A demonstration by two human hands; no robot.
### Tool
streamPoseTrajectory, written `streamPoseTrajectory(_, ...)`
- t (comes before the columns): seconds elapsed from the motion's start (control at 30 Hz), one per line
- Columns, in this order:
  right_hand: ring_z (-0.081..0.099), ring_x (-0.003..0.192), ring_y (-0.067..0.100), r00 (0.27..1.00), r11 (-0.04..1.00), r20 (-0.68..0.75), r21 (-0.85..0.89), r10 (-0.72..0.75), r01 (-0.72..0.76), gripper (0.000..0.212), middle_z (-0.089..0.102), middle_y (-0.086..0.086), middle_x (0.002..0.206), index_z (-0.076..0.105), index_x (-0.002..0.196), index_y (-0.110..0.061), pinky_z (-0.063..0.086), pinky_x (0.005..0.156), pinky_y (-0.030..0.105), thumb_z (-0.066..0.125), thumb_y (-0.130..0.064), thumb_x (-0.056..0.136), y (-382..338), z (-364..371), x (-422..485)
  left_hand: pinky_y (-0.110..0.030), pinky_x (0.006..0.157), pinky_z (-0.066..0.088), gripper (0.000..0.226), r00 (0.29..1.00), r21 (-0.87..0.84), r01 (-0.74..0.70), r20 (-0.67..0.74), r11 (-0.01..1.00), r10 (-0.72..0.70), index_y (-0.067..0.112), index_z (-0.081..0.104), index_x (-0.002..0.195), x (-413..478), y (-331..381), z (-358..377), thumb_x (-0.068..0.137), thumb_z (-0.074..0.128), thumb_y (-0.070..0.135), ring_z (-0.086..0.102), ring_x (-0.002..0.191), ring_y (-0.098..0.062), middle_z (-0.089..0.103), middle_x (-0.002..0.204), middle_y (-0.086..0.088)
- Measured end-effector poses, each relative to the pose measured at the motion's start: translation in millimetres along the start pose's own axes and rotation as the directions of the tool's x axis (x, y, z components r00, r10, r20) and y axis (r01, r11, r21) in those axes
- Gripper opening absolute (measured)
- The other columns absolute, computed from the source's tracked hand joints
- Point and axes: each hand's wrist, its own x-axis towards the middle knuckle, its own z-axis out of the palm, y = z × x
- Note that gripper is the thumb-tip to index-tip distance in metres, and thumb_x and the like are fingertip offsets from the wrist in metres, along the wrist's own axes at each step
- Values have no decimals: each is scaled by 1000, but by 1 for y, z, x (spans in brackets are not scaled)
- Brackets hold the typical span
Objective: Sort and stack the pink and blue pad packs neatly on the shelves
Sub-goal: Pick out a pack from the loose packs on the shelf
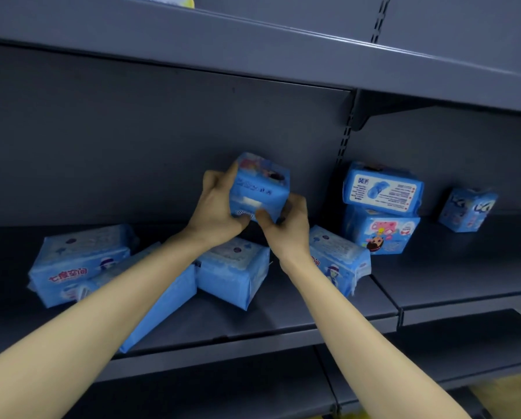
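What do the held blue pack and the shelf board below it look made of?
Held blue pack: soft printed plastic film, faintly glossy, going by its creases and rounded corners between the left hand and right hand. Shelf board: probably painted sheet metal, matte dark grey, given the thin folded front lip and slotted upright.

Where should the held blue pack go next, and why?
Probably to the right, onto the stack of two blue packs. The left hand and right hand hold the lifted pack clear of the shelf, and that stack is the only tidy pile.
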Motion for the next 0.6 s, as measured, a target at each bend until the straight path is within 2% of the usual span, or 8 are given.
streamPoseTrajectory(0.17,56,82,-1,997,968,-67,249,30,-12,30,55,-7,93,42,98,-18,47,70,12,67,-12,85,-10,-3,-7,9,81,25,87,995,-17,-16,-97,1000,15,12,18,148,-24,14,2,77,66,-1,33,103,-3,23,111,2)
streamPoseTrajectory(0.23,54,79,1,995,943,-63,328,78,-53,23,52,-9,87,42,91,-20,47,72,17,65,-17,87,-11,-3,-10,2,86,25,85,993,5,-12,-114,1000,12,10,20,147,-39,19,5,76,65,0,35,110,-10,22,111,2)
streamPoseTrajectory(0.3,52,81,9,989,925,-78,368,127,-89,22,48,-7,84,41,85,-22,45,77,29,63,-24,89,-11,-1,-12,-8,91,25,84,992,36,-11,-123,999,16,10,21,147,-56,24,10,76,64,2,35,116,-17,22,111,3)
streamPoseTrajectory(0.37,52,85,14,978,907,-121,409,168,-106,23,48,-6,84,42,82,-22,45,80,36,63,-29,88,-12,2,-12,-17,94,27,82,990,72,-35,-136,997,45,9,23,147,-73,27,16,76,64,6,35,114,-22,24,111,2)
streamPoseTrajectory(0.43,53,84,17,966,891,-154,437,206,-120,24,51,-3,84,44,82,-21,46,78,37,65,-30,87,-14,2,-11,-28,92,32,80,977,154,-105,-167,982,130,5,29,144,-86,27,24,72,63,12,34,107,-24,29,112,-1)
streamPoseTrajectory(0.5,58,83,18,959,879,-146,451,245,-156,23,55,0,86,47,83,-19,49,77,36,67,-28,85,-16,1,-10,-31,93,34,82,964,227,-162,-172,960,203,4,29,141,-95,26,30,66,61,16,32,106,-23,30,114,-1)
streamPoseTrajectory(0.6,62,90,22,955,883,-116,424,274,-203,21,60,4,92,51,86,-19,52,85,41,70,-25,82,-14,-2,-10,-26,100,19,81,965,246,-195,-126,949,231,10,25,139,-105,28,35,66,59,20,27,116,-23,29,124,-2)
